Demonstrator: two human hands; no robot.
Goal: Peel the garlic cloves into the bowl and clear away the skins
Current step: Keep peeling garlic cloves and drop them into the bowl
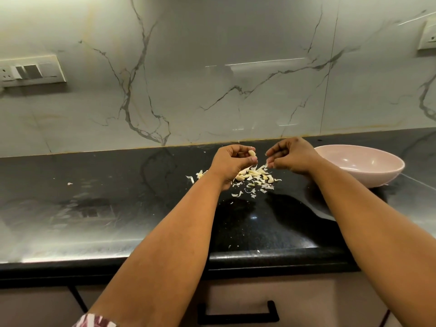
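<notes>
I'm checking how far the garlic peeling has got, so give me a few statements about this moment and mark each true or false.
1. The left hand holds a garlic clove. True.
2. The pink bowl sits left of both hands. False: it is to the right, beside the right hand.
3. Skins and cloves lie on the black counter. True.
4. The bowl is heaped with peeled cloves. False: its visible inside looks bare.

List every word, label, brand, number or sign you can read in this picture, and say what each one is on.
None can be read.
Switch panel on the wall, left: no legible marking; any symbols are too blurred.
Socket on the wall, right: no legible marking.
Bowl, counter, drawer handle: plain, no text.
</notes>
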